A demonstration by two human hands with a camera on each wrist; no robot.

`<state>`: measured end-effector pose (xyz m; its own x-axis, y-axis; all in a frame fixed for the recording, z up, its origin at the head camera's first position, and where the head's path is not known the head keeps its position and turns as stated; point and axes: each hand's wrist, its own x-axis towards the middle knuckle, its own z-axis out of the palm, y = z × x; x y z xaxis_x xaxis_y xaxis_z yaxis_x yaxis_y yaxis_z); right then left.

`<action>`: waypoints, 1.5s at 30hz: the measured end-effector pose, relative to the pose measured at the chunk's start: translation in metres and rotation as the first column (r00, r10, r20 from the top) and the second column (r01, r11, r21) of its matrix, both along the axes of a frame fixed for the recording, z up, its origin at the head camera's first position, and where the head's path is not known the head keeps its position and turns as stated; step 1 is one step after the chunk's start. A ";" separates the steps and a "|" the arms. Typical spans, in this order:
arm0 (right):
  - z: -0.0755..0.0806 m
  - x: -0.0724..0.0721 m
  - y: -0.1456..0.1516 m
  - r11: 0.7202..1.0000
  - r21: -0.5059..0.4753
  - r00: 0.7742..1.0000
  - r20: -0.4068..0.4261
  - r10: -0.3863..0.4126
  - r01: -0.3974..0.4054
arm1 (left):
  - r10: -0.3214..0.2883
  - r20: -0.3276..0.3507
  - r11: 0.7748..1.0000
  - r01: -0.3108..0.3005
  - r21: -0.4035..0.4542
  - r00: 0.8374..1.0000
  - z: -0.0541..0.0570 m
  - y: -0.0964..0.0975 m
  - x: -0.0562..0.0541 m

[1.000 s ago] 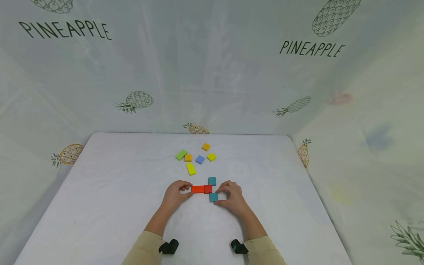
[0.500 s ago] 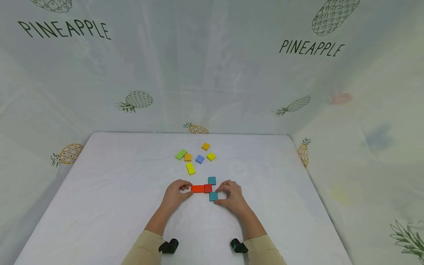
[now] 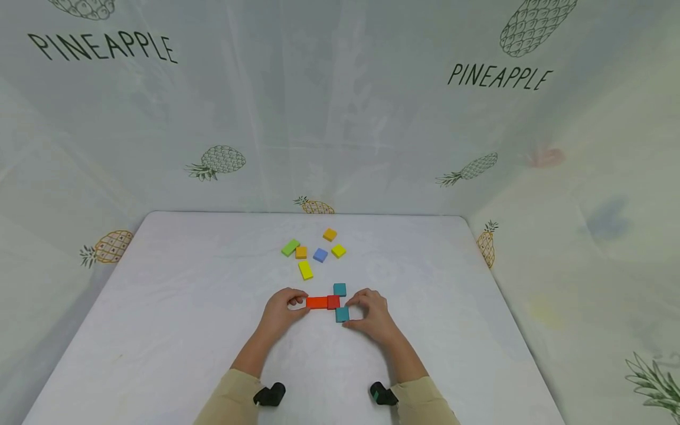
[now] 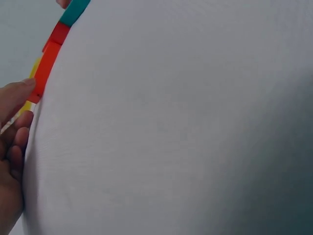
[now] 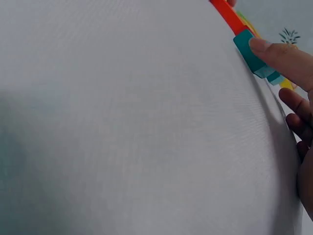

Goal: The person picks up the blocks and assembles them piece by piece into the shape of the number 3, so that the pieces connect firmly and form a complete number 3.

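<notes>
My left hand (image 3: 278, 310) pinches the left end of a long orange-red block (image 3: 317, 303) between thumb and index finger. A red square block (image 3: 333, 302) lies against that block's right end. Behind the red one sits a teal square block (image 3: 340, 289). In front and to the right, touching the red block's corner, is the nearer teal block (image 3: 342, 314), which my right hand (image 3: 375, 317) holds with thumb and index finger. The right wrist view has the thumb pressed on the near side of this teal block (image 5: 249, 51); the index fingertip is hidden there.
Farther back on the white table (image 3: 212, 265) lie loose blocks: a green one (image 3: 290, 247), a yellow oblong (image 3: 305, 270), a blue one (image 3: 320, 255), a yellow square (image 3: 339, 251) and two orange squares, one (image 3: 301, 252) against the green. A pineapple-print sheet (image 3: 340, 118) hangs behind.
</notes>
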<state>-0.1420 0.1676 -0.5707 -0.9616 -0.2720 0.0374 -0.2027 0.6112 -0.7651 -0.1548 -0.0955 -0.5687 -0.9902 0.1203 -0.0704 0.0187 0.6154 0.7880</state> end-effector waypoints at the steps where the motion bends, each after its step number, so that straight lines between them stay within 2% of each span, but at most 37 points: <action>1: 0.002 0.000 0.000 1.000 -0.008 1.000 0.022 -0.010 0.010 | -0.003 0.008 1.000 0.003 0.014 1.000 0.000 -0.001 -0.001; 5: 0.010 -0.005 0.001 0.995 -0.079 0.996 0.080 -0.049 0.056 | -0.005 0.036 0.996 0.002 0.085 0.999 0.003 -0.004 -0.006; 10: 0.027 -0.025 -0.002 0.986 -0.141 0.995 0.061 -0.078 0.086 | -0.004 0.026 0.992 0.000 0.127 1.000 0.012 -0.007 -0.015; 15: 0.041 -0.051 -0.010 0.985 -0.130 0.993 0.049 -0.110 0.116 | -0.021 0.009 0.995 0.020 0.095 1.000 0.024 -0.007 -0.027; 20: 0.045 -0.075 -0.019 0.988 -0.096 0.991 0.070 -0.118 0.124 | -0.025 0.011 0.998 0.024 0.058 1.000 0.029 -0.007 -0.039; 26: 0.045 -0.099 -0.024 0.989 -0.057 0.985 0.118 -0.126 0.133 | -0.022 0.032 0.998 0.020 0.052 0.999 0.031 -0.007 -0.047; 31: 0.039 -0.115 -0.025 0.987 0.009 0.977 0.142 -0.161 0.161 | -0.013 0.051 0.999 0.011 0.040 0.999 0.031 -0.007 -0.050; 39: 0.027 -0.139 -0.026 0.982 0.101 0.977 0.123 -0.173 0.161 | -0.007 0.041 0.999 0.005 0.041 0.999 0.031 -0.010 -0.051; 45: 0.019 -0.149 -0.024 0.975 0.172 0.981 0.106 -0.162 0.142 | -0.011 0.041 0.998 0.009 0.057 0.999 0.028 -0.012 -0.050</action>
